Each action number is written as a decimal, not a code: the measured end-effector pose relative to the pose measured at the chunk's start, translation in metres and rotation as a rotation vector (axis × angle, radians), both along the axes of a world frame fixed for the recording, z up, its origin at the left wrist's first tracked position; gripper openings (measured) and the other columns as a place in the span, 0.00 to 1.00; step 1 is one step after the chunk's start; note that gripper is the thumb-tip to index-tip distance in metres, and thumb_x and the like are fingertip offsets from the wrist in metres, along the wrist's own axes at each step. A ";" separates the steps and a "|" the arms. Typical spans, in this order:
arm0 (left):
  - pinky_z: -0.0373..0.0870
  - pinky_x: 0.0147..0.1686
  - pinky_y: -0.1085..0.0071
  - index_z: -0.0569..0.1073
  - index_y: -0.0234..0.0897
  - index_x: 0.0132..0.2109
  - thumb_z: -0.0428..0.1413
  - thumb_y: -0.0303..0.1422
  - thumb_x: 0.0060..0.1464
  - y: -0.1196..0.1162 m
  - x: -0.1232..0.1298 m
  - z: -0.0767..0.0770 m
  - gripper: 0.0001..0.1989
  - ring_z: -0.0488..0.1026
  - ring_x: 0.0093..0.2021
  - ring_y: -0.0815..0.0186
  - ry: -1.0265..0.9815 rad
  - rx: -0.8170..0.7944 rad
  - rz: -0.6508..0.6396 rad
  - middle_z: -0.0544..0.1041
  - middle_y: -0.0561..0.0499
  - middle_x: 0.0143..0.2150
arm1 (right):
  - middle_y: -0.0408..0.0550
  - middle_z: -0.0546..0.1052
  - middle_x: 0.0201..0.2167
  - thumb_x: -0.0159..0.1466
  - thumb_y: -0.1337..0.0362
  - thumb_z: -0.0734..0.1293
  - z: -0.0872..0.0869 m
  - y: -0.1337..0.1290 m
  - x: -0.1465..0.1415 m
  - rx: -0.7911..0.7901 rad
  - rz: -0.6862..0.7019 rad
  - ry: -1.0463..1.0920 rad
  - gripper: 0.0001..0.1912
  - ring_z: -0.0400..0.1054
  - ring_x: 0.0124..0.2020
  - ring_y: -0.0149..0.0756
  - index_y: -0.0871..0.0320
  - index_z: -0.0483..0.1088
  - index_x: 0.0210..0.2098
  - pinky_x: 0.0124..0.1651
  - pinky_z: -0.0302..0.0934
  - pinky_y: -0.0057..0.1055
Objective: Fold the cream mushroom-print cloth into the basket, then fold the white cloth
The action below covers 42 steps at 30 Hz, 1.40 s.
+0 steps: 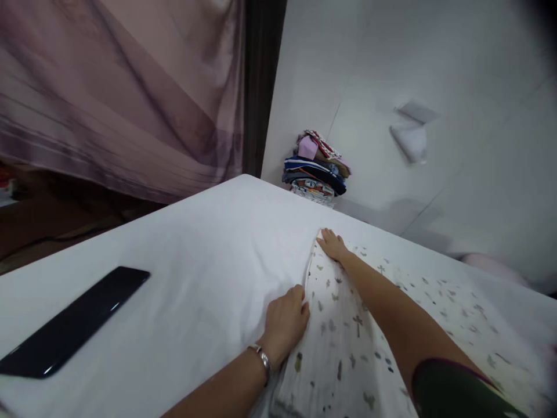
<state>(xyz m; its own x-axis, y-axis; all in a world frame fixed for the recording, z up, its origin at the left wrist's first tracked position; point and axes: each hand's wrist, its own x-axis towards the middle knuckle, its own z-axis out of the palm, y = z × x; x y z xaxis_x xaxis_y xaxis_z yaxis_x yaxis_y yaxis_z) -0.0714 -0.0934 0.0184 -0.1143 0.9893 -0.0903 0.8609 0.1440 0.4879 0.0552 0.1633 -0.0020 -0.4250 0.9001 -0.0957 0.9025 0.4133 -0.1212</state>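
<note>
A white cloth (343, 348) printed with small grey and brown figures lies over the white sheet, its left edge running away from me. My left hand (285, 322), with a silver bracelet on the wrist, has its fingers curled at that edge, closed on the fabric. At the cloth's far corner, my right hand (333, 244) rests with fingers stretched out on top. The fabric between the two hands is fairly straight, with soft folds nearer to me. More of the printed fabric spreads out to the right, partly behind my right forearm.
A dark glossy panel (78, 322) lies on the white sheet (209, 249) at left. Beyond the far edge, folded clothes (317, 168) are stacked by the pale wall (369, 75), which bears white paper-like pieces (411, 139). A pinkish curtain (143, 87) hangs at upper left.
</note>
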 end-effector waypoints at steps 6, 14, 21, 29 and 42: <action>0.59 0.34 0.69 0.63 0.41 0.41 0.46 0.33 0.56 0.003 -0.001 0.002 0.06 0.74 0.38 0.62 0.019 -0.032 -0.002 0.76 0.51 0.35 | 0.53 0.37 0.67 0.66 0.45 0.44 0.001 -0.027 -0.005 0.018 0.045 0.010 0.37 0.28 0.67 0.40 0.63 0.40 0.66 0.64 0.26 0.44; 0.57 0.32 0.69 0.64 0.40 0.39 0.46 0.33 0.55 0.003 -0.003 0.004 0.06 0.73 0.36 0.63 0.026 -0.021 -0.015 0.76 0.51 0.34 | 0.52 0.42 0.67 0.67 0.47 0.45 0.024 -0.041 0.024 0.043 0.002 0.060 0.35 0.31 0.67 0.39 0.61 0.44 0.66 0.64 0.29 0.42; 0.54 0.29 0.70 0.63 0.40 0.36 0.45 0.32 0.54 0.004 -0.004 0.002 0.04 0.71 0.31 0.65 0.012 0.007 -0.018 0.76 0.51 0.33 | 0.52 0.40 0.67 0.66 0.46 0.45 0.017 -0.048 0.112 0.022 -0.267 -0.073 0.36 0.30 0.67 0.44 0.62 0.43 0.66 0.63 0.29 0.48; 0.53 0.27 0.71 0.62 0.41 0.35 0.44 0.36 0.54 0.006 -0.004 0.005 0.06 0.69 0.27 0.65 0.025 -0.019 0.001 0.73 0.54 0.27 | 0.49 0.35 0.68 0.64 0.43 0.44 0.015 -0.042 0.128 -0.086 -0.241 0.027 0.39 0.27 0.67 0.42 0.60 0.40 0.66 0.64 0.29 0.47; 0.56 0.27 0.71 0.62 0.41 0.35 0.43 0.39 0.54 0.010 -0.002 0.016 0.09 0.70 0.28 0.64 0.052 -0.094 0.025 0.73 0.53 0.28 | 0.51 0.39 0.68 0.64 0.43 0.44 0.013 -0.054 0.198 -0.081 -0.348 0.058 0.38 0.31 0.67 0.42 0.59 0.43 0.66 0.64 0.30 0.46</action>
